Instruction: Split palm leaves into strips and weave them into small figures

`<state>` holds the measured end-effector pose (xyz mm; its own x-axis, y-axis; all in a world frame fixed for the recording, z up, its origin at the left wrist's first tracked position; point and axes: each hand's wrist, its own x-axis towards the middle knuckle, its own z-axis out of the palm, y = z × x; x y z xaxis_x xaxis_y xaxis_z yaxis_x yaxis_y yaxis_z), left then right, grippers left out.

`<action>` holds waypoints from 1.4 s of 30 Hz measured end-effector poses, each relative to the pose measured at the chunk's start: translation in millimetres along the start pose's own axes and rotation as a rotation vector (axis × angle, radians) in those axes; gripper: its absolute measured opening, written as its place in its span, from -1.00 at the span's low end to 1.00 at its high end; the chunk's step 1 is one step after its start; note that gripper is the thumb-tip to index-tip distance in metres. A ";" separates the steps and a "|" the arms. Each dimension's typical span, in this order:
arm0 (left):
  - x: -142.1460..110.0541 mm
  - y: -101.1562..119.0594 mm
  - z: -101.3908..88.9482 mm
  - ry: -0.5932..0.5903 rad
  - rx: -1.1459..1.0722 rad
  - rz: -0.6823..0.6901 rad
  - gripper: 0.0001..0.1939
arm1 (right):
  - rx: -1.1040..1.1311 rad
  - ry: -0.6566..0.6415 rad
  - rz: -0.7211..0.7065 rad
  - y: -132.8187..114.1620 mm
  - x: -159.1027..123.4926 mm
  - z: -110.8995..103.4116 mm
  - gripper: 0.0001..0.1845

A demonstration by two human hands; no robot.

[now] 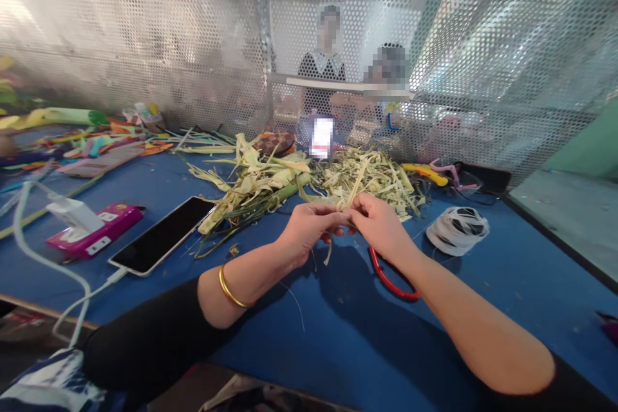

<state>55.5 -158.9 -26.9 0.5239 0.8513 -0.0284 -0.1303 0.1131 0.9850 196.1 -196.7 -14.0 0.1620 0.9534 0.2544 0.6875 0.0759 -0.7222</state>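
Observation:
My left hand (306, 230) and my right hand (379, 224) meet over the blue table (338, 335), fingers pinched together on a thin pale leaf strip (338, 209) held between them. A short end of the strip hangs below the hands. A gold bangle (229, 286) sits on my left wrist. Just behind the hands lie a heap of pale green leaves and stalks (251, 187) and a pile of shredded strips (367, 177). A red-handled tool (391, 283) lies on the table under my right wrist.
A phone (161, 235) on a white cable lies at left beside a pink box (94, 232) with a white charger. A roll of white tape (456, 228) sits at right, yellow and pink tools (434, 172) behind it. A perforated metal screen (145, 45) backs the table; two people are beyond it.

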 end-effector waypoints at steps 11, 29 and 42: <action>6.6 3.7 -3.8 0.164 -0.052 -0.023 -0.94 | -0.157 -0.111 -0.197 3.0 4.0 -22.7 -0.90; 9.2 2.9 -5.4 0.169 -0.116 0.023 -0.85 | 0.440 -0.153 -0.180 -6.8 -0.3 -30.2 -0.87; 11.7 -1.8 -5.3 0.177 -0.150 -0.036 -0.85 | 0.032 0.006 -0.140 -5.7 0.0 -19.1 -0.76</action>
<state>57.4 -146.5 -29.9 0.3760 0.9205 -0.1060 -0.2448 0.2091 0.9468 205.7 -202.7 2.3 0.0704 0.9312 0.3575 0.6806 0.2172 -0.6998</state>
